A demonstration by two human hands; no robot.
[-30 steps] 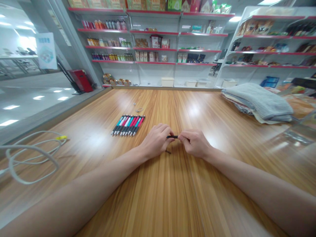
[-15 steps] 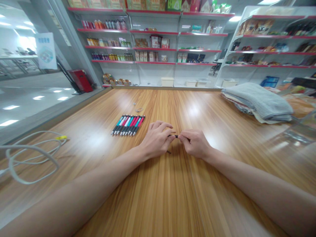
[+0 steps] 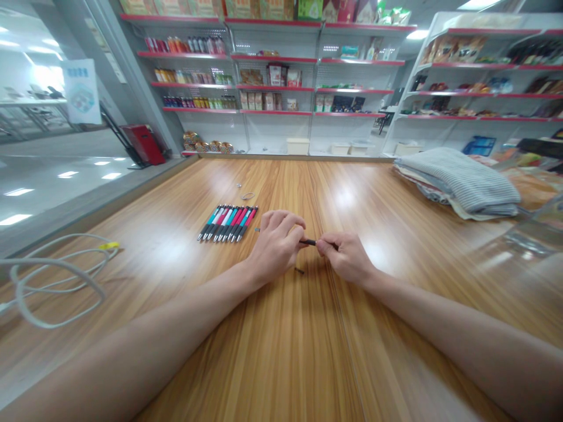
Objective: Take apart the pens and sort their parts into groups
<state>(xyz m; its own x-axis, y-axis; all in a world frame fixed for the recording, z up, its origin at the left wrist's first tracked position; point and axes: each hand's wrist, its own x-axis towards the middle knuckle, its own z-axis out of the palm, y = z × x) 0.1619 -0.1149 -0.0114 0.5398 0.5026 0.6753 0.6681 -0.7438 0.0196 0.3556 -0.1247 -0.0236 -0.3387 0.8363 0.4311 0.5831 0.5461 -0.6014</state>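
Note:
Between my two hands lies a dark pen (image 3: 309, 241), nearly level just over the table. My left hand (image 3: 278, 243) is closed round it, palm down, and hides much of its length. At the other end, my right hand (image 3: 344, 253) pinches the pen between thumb and curled fingers. A small dark piece (image 3: 299, 270) rests on the wood under my left hand; its kind is unclear. Left of my hands, several pens (image 3: 227, 223) with turquoise, white and pink barrels and black grips lie side by side in a row, silver tips towards me.
Behind the pens are a thin ring (image 3: 247, 196) and a tiny object (image 3: 238, 185). A coiled white cable (image 3: 57, 281) lies at the left. Folded cloths (image 3: 461, 181) and a clear container (image 3: 539, 228) stand at the right of the wooden table (image 3: 281, 363). Stocked shelves (image 3: 275, 113) rise beyond.
My hands have drawn slightly apart, so more of the dark pen shows between them. My left hand has tilted and shifted a little left, uncovering more of the small dark piece.

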